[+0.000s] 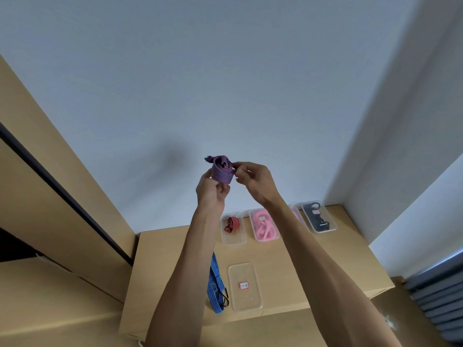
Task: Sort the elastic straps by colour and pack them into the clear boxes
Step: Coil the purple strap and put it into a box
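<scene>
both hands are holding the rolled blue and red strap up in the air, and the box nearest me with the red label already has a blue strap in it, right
Not quite. In the head view both hands, left and right, do grip the rolled blue and red strap in the air, but the nearest box with the red label holds no strap. The blue strap lies on the table beside that box, to its left.

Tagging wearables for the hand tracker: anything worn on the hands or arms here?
Nothing visible. Left hand and right hand are bare: no gloves, rings, watch or wristbands. Both forearms are bare down to the bottom frame edge, with no sleeve in view.
</scene>
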